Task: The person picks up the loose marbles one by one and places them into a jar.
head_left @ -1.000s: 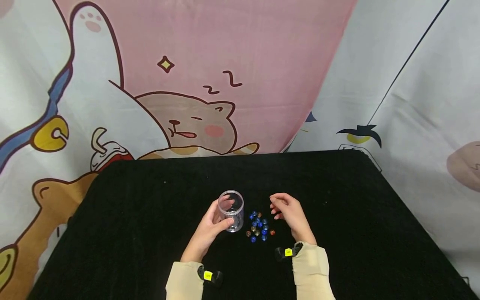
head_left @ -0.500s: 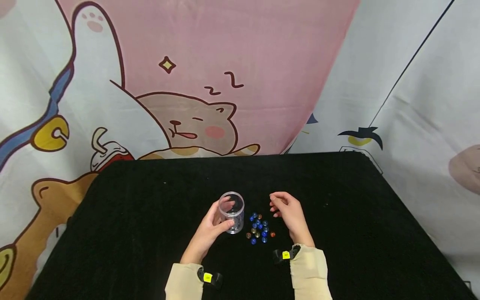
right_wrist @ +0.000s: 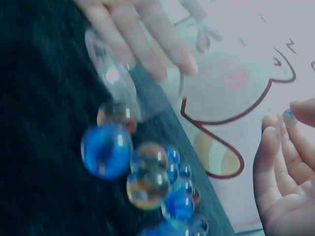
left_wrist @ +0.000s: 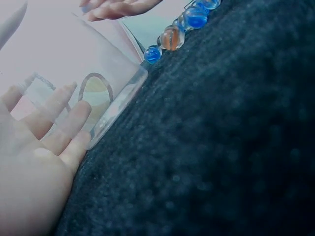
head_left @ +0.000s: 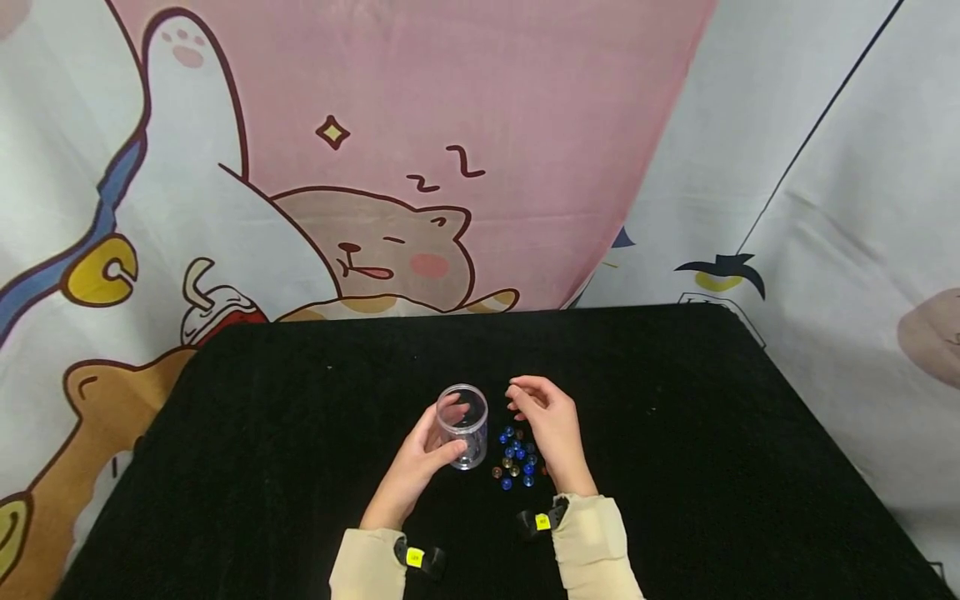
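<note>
A clear plastic jar (head_left: pixel 474 446) stands upright on the black cloth, its round mouth facing up. My left hand (head_left: pixel 416 467) grips it from the left side, thumb in front and fingers showing through the wall. My right hand (head_left: pixel 553 421) is raised just right of the jar, above the far end of a group of glass marbles (head_left: pixel 521 454). Thumb and fingertips of that hand pinch a small blue marble (right_wrist: pixel 289 117), seen in the right wrist view. The loose marbles are blue, clear amber and orange-brown.
Black cloth (head_left: pixel 300 458) covers the table. Behind it hangs a printed curtain (head_left: pixel 555 167) with cartoon animals. The marbles lie between the jar and my right forearm, close beside the jar's base.
My right hand has moved left toward the jar, now partly over the marbles and covering the orange one at the right. My left hand and the jar have stayed put.
</note>
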Demonstrator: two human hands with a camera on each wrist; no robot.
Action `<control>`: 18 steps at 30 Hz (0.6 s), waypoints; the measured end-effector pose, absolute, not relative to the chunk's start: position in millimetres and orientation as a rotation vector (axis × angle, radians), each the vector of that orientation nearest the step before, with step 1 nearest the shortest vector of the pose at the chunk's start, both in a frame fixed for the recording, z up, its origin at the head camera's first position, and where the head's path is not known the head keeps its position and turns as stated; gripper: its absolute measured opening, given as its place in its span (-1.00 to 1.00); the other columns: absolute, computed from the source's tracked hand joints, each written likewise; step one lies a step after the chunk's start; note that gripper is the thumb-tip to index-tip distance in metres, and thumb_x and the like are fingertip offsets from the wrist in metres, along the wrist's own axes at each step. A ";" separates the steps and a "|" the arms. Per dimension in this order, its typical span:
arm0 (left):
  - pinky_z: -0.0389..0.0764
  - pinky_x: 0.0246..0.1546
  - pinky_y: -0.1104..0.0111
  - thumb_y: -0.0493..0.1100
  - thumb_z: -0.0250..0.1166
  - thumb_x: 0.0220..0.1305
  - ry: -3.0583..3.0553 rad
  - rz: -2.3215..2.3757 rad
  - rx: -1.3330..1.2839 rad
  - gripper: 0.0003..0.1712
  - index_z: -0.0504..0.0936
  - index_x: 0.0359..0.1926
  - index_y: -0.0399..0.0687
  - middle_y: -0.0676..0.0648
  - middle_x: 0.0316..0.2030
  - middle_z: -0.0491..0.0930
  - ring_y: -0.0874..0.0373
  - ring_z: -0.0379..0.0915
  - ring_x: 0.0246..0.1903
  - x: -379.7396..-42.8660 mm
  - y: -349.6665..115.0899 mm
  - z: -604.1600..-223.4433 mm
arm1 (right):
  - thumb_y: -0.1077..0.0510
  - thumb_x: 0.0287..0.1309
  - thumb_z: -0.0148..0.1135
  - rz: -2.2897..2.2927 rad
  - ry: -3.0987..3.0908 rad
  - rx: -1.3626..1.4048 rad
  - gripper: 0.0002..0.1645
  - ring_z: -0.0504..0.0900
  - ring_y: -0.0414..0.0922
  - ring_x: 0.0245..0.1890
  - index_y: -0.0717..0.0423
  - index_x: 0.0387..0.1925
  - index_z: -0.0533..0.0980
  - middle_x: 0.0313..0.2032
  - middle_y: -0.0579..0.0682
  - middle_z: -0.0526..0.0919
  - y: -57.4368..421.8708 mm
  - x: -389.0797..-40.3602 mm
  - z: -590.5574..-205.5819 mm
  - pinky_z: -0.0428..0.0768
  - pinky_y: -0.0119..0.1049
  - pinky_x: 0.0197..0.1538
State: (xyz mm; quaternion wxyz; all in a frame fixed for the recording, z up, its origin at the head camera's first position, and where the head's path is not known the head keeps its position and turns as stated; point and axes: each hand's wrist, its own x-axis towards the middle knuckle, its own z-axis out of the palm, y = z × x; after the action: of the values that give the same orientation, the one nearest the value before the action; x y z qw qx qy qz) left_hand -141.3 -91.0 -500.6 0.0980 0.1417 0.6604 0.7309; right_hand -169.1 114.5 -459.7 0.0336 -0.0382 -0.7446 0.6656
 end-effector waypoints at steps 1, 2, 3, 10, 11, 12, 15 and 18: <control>0.14 0.15 -0.03 -0.14 0.17 0.19 1.959 2.161 0.420 -0.37 0.18 0.26 0.24 0.01 0.20 0.27 0.13 0.12 0.22 -141.1 -91.1 -501.0 | -0.03 0.10 0.16 2.047 -2.277 -0.094 -0.72 0.57 -0.09 -0.31 0.00 -0.17 0.52 -0.28 -0.03 0.59 112.9 -169.8 -462.5 0.54 -0.16 -0.22; 0.14 0.15 -0.03 -0.14 0.17 0.19 1.962 2.160 0.422 -0.37 0.18 0.26 0.24 0.00 0.20 0.28 0.13 0.12 0.22 -140.9 -91.1 -501.2 | -0.02 0.10 0.16 2.036 -2.268 -0.069 -0.72 0.58 -0.09 -0.31 -0.01 -0.17 0.52 -0.28 -0.03 0.60 110.7 -169.2 -462.4 0.54 -0.16 -0.22; 0.14 0.15 -0.03 -0.15 0.17 0.19 1.967 2.160 0.429 -0.37 0.17 0.26 0.22 -0.01 0.20 0.27 0.12 0.12 0.22 -140.9 -91.1 -501.4 | -0.02 0.11 0.15 2.019 -2.269 -0.048 -0.72 0.58 -0.10 -0.31 -0.02 -0.16 0.52 -0.27 -0.05 0.60 108.7 -168.8 -462.8 0.54 -0.18 -0.22; 0.15 0.16 0.02 -0.20 0.15 0.21 1.941 2.177 0.453 -0.35 0.13 0.29 0.10 -0.05 0.21 0.26 0.08 0.11 0.23 -141.4 -91.2 -501.9 | 0.00 0.09 0.18 2.031 -2.202 0.084 -0.72 0.58 -0.07 -0.30 0.04 -0.18 0.52 -0.29 -0.02 0.60 99.1 -166.0 -459.5 0.56 -0.20 -0.23; 0.14 0.16 0.01 -0.21 0.15 0.21 1.939 2.179 0.459 -0.34 0.13 0.30 0.08 -0.06 0.21 0.26 0.08 0.11 0.23 -141.4 -91.3 -501.9 | 0.00 0.09 0.18 2.051 -2.189 0.106 -0.71 0.58 -0.05 -0.30 0.05 -0.18 0.52 -0.29 0.00 0.60 98.0 -165.5 -458.3 0.56 -0.18 -0.22; 0.14 0.16 0.01 -0.21 0.14 0.21 1.940 2.178 0.458 -0.34 0.13 0.30 0.08 -0.06 0.22 0.26 0.08 0.11 0.23 -141.5 -91.7 -502.0 | 0.01 0.08 0.19 2.072 -2.176 0.120 -0.70 0.58 -0.04 -0.29 0.07 -0.18 0.52 -0.29 0.01 0.60 96.7 -164.9 -456.7 0.56 -0.15 -0.21; 0.15 0.15 0.01 -0.19 0.15 0.21 1.956 2.168 0.451 -0.34 0.13 0.30 0.12 -0.06 0.21 0.27 0.10 0.12 0.22 -141.5 -92.6 -501.8 | -0.02 0.06 0.20 2.113 -2.163 0.153 -0.65 0.58 -0.03 -0.27 0.09 -0.16 0.52 -0.28 0.02 0.59 92.8 -162.8 -453.5 0.55 -0.13 -0.17; 0.17 0.15 0.03 -0.19 0.16 0.20 1.962 2.167 0.454 -0.33 0.13 0.30 0.14 -0.07 0.21 0.27 0.09 0.13 0.22 -142.1 -93.0 -503.0 | -0.06 0.03 0.22 2.114 -2.159 0.163 -0.61 0.57 -0.06 -0.27 0.08 -0.15 0.52 -0.27 0.01 0.58 88.6 -160.4 -451.2 0.54 -0.19 -0.14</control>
State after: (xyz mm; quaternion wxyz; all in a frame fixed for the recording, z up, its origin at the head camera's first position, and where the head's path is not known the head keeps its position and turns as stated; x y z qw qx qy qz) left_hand -142.1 -93.0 -503.0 0.0919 0.1527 0.6604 0.7294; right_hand -160.4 88.6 -451.2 0.0577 0.0538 -0.7121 0.6976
